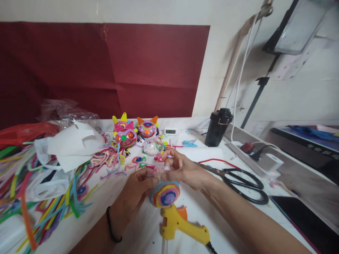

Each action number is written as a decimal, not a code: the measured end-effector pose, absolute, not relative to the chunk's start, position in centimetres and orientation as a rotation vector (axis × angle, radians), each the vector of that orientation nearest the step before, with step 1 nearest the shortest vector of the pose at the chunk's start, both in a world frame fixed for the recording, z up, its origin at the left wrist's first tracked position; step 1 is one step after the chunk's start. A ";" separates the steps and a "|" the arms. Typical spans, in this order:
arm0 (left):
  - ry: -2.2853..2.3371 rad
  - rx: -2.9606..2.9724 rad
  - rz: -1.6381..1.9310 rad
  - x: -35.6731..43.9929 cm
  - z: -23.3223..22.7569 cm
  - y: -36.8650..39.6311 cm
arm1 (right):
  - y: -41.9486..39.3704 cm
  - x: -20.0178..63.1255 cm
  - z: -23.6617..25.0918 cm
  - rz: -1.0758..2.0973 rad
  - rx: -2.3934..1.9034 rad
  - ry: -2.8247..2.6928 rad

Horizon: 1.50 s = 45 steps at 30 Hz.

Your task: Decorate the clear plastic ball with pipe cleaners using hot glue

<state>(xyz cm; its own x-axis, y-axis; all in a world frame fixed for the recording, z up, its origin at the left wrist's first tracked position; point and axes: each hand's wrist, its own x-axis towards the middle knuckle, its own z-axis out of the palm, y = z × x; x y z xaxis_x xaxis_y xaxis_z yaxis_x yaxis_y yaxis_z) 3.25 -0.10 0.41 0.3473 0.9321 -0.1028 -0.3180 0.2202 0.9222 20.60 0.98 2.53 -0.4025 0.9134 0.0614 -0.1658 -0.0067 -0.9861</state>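
A clear plastic ball (166,194), partly covered with coiled pipe cleaner rings in blue, pink, yellow and red, is between both hands. My left hand (137,185) grips its left upper side with thumb and fingers. From the right, my right hand (182,169) is closed at the top of the ball, its thumb near the left one. The fingers hide part of the ball's upper side. Just below it lies a yellow hot glue gun (182,225) with an orange trigger, its cord running off to the bottom.
Decorated animal-face balls (125,137) and a clear ball (153,145) stand behind the hands. Pipe cleaners (57,208) and white paper (76,143) fill the left. Black-handled scissors (245,180), a phone (302,225), a black bottle (218,127) and a power strip (251,160) are right.
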 end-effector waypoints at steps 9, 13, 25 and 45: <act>0.799 0.979 0.942 3.1 0.3 -0.1 | 0.6 20.1 2.9 1.555 -0.908 -1.357; 0.838 0.998 0.959 3.2 0.4 -0.2 | 0.5 20.1 3.0 1.553 -0.898 -1.373; 0.870 0.999 1.000 3.4 0.6 -0.1 | 0.7 20.4 3.1 1.634 -0.864 -1.339; 0.823 1.057 0.898 2.7 0.3 0.2 | 0.5 19.4 2.9 1.551 -0.943 -1.303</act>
<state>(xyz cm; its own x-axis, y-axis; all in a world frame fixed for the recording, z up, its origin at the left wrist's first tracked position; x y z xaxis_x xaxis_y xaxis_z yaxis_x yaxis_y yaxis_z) 2.72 0.21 0.31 0.4053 0.9049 -0.1298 -0.2077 0.2294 0.9509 19.44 0.53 2.89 -0.3277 0.9447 -0.0142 -0.1491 -0.0666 -0.9866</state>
